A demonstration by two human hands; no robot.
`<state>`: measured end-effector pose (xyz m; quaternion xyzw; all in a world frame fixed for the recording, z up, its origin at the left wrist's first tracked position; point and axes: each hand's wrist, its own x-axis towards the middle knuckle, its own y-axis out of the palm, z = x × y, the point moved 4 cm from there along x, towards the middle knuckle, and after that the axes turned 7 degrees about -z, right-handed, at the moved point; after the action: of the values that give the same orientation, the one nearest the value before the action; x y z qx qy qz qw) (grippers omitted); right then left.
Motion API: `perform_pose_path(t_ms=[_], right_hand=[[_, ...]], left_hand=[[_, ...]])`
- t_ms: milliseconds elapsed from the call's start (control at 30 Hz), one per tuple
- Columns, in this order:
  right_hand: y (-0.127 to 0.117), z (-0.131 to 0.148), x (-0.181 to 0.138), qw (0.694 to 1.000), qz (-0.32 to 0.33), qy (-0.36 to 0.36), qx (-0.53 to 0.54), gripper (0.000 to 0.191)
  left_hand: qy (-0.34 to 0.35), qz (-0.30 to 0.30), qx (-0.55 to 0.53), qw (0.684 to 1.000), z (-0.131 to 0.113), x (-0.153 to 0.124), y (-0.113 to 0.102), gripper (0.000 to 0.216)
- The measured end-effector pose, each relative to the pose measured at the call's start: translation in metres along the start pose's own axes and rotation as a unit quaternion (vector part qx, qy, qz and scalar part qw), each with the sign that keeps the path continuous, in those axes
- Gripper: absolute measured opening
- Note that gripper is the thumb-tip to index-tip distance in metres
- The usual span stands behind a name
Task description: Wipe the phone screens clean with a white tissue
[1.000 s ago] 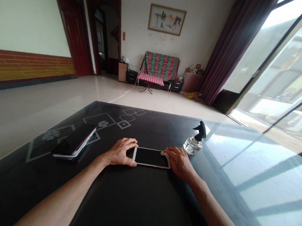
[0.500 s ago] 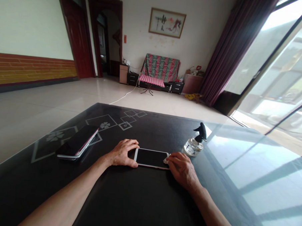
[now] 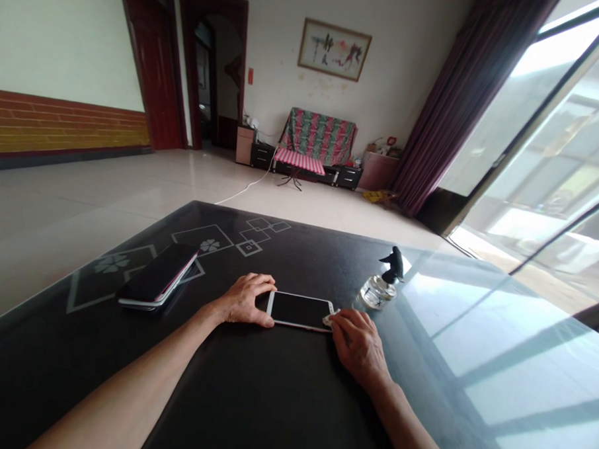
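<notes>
A smartphone with a white frame and a dark screen lies flat on the dark table, its long side running left to right. My left hand grips its left end, thumb at the near corner and fingers at the far one. At the right end, my right hand has its fingers closed on a small crumpled white wipe, pressed against the phone; most of the wipe is hidden under the fingers. Just beyond my right hand stands a clear spray bottle with a black trigger head.
Left of my left hand, a stack of dark and white flat items, perhaps phones or cases, lies on the glossy black table. Window light reflects on the table's right side. Beyond are a striped stool and a purple curtain.
The camera view has tilted slightly. Both hands keep their places on the phone and the wipe, the right one shifting only a little at the phone's right end.
</notes>
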<state>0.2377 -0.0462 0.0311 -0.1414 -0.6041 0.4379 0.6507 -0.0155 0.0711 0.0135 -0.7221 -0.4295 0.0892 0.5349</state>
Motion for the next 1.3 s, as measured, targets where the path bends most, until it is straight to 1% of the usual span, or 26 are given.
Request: perform_pose_path(t_ms=[333, 533, 733, 967, 1167, 1300], right_hand=[[-0.002, 0.002, -0.002, 1.000, -0.004, -0.001, 0.020, 0.016], [0.000, 0.000, -0.003, 1.000, 0.004, 0.008, 0.016, 0.017], [-0.001, 0.001, -0.001, 1.000, -0.001, 0.010, 0.016, 0.018], [0.000, 0.000, 0.002, 1.000, 0.000, 0.016, 0.020, 0.019], [-0.002, 0.001, 0.002, 0.999, 0.015, 0.021, 0.032, 0.016], [-0.001, -0.001, 0.002, 0.999, 0.010, 0.031, 0.028, 0.015]], left_hand=[[0.005, 0.004, 0.001, 1.000, -0.003, 0.001, -0.002, 0.072], [0.002, 0.006, -0.001, 1.000, 0.000, 0.000, 0.000, 0.074], [0.001, -0.009, 0.003, 1.000, -0.001, -0.001, -0.002, 0.072], [-0.007, 0.007, 0.014, 1.000, -0.001, -0.001, -0.003, 0.072], [0.001, 0.003, 0.030, 1.000, -0.006, 0.000, -0.004, 0.071], [0.004, -0.001, 0.048, 0.999, -0.010, -0.001, -0.005, 0.070]])
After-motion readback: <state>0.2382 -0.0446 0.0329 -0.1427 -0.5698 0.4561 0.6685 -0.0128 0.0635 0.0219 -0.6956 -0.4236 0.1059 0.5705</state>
